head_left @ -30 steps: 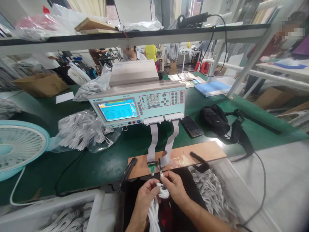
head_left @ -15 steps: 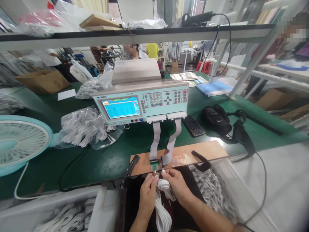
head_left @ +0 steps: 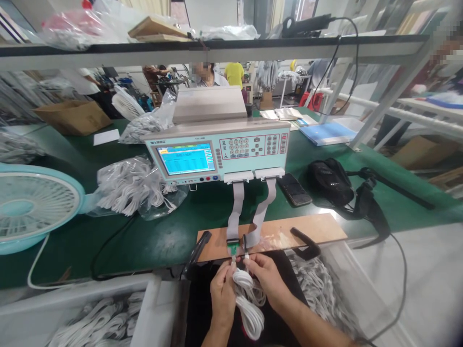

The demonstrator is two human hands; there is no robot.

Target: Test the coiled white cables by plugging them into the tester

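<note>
A coiled white cable point(head_left: 249, 315) hangs between my hands in front of the bench edge. My left hand point(head_left: 222, 289) pinches one end of it, right at the small green circuit board point(head_left: 233, 248). The other end is pinched in my right hand point(head_left: 266, 277), at a second dark connector point(head_left: 245, 241). Both connectors sit on grey ribbon cables point(head_left: 236, 207) that run up to the front of a tester point(head_left: 219, 154) with a lit blue screen point(head_left: 186, 159). Fingertips partly hide the plug ends, so I cannot tell how deep they sit.
A wooden board point(head_left: 307, 229) lies along the bench edge. White bins point(head_left: 150, 299) with coiled cables stand on both sides. On the bench are a turquoise fan point(head_left: 36, 207), bagged cables point(head_left: 125, 185), a phone point(head_left: 294, 189) and a black bag point(head_left: 331, 182). People are beyond the shelf.
The view has shifted slightly, so the scene sits a little further right. Dark text now shows on the tester's screen. Both hands keep their pinch on the cable ends; the coil has swung slightly.
</note>
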